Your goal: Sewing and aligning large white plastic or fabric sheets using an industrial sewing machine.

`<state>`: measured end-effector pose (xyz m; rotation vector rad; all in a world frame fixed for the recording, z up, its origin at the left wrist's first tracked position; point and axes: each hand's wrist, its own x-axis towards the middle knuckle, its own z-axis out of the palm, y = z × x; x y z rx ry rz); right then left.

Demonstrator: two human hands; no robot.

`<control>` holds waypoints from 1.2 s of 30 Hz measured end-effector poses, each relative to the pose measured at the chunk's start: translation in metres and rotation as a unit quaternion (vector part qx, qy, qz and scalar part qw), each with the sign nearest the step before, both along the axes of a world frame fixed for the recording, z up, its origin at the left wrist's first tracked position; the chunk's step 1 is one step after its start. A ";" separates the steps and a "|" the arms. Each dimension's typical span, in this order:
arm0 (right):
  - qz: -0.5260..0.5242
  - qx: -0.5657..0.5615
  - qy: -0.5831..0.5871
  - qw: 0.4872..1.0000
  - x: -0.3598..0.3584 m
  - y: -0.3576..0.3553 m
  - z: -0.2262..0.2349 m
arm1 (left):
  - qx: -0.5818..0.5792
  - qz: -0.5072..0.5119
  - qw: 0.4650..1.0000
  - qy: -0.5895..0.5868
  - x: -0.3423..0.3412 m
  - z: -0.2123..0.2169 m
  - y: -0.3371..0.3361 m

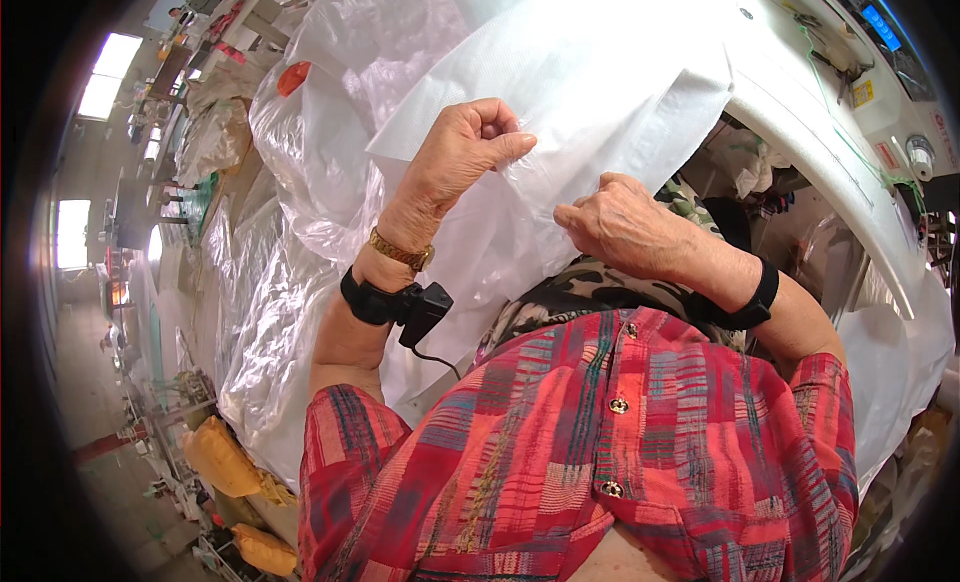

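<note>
A thin white sheet (590, 72), plastic or fabric, spreads in front of me and hangs toward my lap. My left hand (468, 142) is closed, thumb and forefinger pinching the sheet near its left part. Lower and to the right, my right hand (625, 222) is curled with its fingers pressed together at the sheet's near edge; the fingertips are partly hidden, and the sheet between both hands is drawn into folds. On the left wrist sit a gold watch (402, 250) and a black strapped device (400, 304). A black band (752, 297) circles the right wrist.
Crumpled clear plastic (270, 312) heaps up on the left, with an orange-red piece (293, 78) on it. At right, a curved white table edge (830, 192) borders a machine with green thread (815, 67) and a blue-lit panel (880, 27). Yellow bundles (225, 457) lie lower left.
</note>
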<state>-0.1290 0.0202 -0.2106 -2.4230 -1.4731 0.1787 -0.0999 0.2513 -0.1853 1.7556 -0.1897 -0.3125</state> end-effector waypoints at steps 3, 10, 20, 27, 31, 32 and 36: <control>0.004 -0.040 0.003 0.999 0.002 0.005 0.003 | 0.016 -0.012 1.000 0.006 0.001 0.003 0.000; 0.024 -0.060 -0.015 0.998 0.004 0.022 -0.003 | 0.034 -0.010 0.999 0.000 -0.005 0.014 -0.002; -0.023 0.072 0.028 0.997 -0.013 0.025 0.025 | 0.101 -0.042 0.994 -0.002 -0.002 0.023 0.008; 0.028 -0.031 0.074 0.996 -0.007 0.039 -0.004 | 0.057 -0.039 0.998 -0.008 -0.008 0.031 0.006; 0.091 0.104 0.046 0.989 -0.013 0.019 0.011 | 0.023 -0.051 0.998 -0.003 -0.008 0.024 0.000; 0.080 0.145 -0.012 0.986 -0.018 0.013 0.018 | 0.042 -0.057 0.997 -0.018 -0.008 0.022 0.001; -0.027 -0.016 -0.091 0.995 -0.031 -0.009 0.010 | 0.086 -0.093 0.990 -0.066 -0.012 0.028 0.000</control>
